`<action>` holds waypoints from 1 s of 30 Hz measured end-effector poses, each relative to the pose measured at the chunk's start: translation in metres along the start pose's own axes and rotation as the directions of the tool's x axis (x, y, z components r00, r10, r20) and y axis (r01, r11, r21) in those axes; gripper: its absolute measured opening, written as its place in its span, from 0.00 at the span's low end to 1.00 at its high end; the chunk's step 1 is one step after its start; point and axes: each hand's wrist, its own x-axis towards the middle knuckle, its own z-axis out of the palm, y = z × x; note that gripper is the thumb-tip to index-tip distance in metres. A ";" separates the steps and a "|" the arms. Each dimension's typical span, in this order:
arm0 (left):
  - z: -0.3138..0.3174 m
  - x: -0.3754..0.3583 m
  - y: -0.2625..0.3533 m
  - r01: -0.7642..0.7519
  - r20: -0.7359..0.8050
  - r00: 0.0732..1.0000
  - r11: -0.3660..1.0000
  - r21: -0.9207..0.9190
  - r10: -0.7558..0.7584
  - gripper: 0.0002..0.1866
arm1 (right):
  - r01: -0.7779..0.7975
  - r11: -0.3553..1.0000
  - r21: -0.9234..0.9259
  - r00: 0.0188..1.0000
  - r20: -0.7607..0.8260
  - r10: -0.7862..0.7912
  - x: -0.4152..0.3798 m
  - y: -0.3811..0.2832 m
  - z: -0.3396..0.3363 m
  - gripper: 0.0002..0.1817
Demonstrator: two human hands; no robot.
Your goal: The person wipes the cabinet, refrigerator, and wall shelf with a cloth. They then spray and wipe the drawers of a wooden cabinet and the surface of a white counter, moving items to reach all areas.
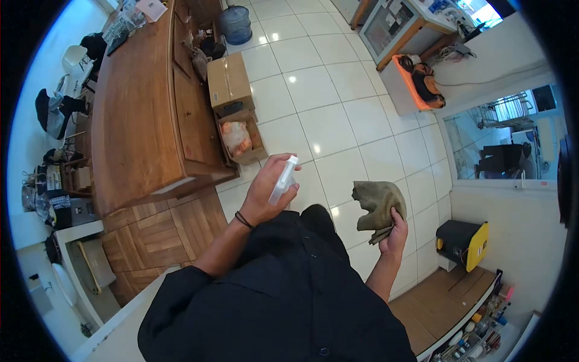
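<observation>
My left hand (267, 187) is wrapped around a small translucent spray bottle (281, 182) with a white top, held tilted in front of my body. Part of the bottle is hidden by the fingers. My right hand (394, 234) grips a crumpled olive-green cloth (381, 205) near its lower edge, and the rest of the cloth spreads above the fingers. Both hands are in the air over the tiled floor, well apart from each other.
A wooden cabinet (136, 114) stands to the left, with a closed cardboard box (229, 81) and an open box (256, 142) beside it. A blue water jug (236, 25) is farther back. On the right are an orange-rimmed bin (403, 78) and a black-and-yellow box (461, 242).
</observation>
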 end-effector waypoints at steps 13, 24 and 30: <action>-0.024 0.182 -0.103 0.266 -0.222 0.891 0.850 -0.455 -0.397 0.20 | -0.208 0.961 -0.182 0.926 0.281 0.253 0.268 -0.047 0.247 0.17; -0.066 0.328 -0.038 0.059 -0.715 0.610 0.920 -0.388 -0.341 0.15 | -0.294 0.765 -0.574 0.240 0.730 0.640 0.356 -0.121 0.542 0.18; -0.104 0.328 -0.081 0.191 -0.806 0.405 0.903 -0.386 -0.430 0.17 | -0.283 0.697 -0.659 0.117 0.698 0.707 0.337 -0.043 0.637 0.18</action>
